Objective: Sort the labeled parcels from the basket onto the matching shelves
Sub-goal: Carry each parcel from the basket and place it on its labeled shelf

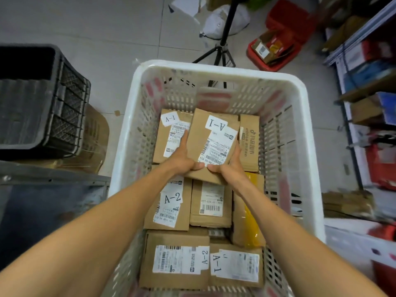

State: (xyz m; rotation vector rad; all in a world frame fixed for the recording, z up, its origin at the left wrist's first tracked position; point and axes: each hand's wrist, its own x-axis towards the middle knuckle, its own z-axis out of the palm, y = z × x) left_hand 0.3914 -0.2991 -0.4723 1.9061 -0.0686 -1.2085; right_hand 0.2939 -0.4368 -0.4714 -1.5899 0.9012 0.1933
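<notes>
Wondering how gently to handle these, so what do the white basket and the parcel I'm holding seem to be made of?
White basket: probably moulded plastic, smooth and slightly glossy, judging by its slotted walls and rounded rim. Held parcel: brown cardboard, matt, with creased edges and white paper labels stuck on top.

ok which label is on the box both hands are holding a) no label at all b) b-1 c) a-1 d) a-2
c: the parcel gripped by the left hand and right hand carries a white tag reading A-1, seen upside down.
</notes>
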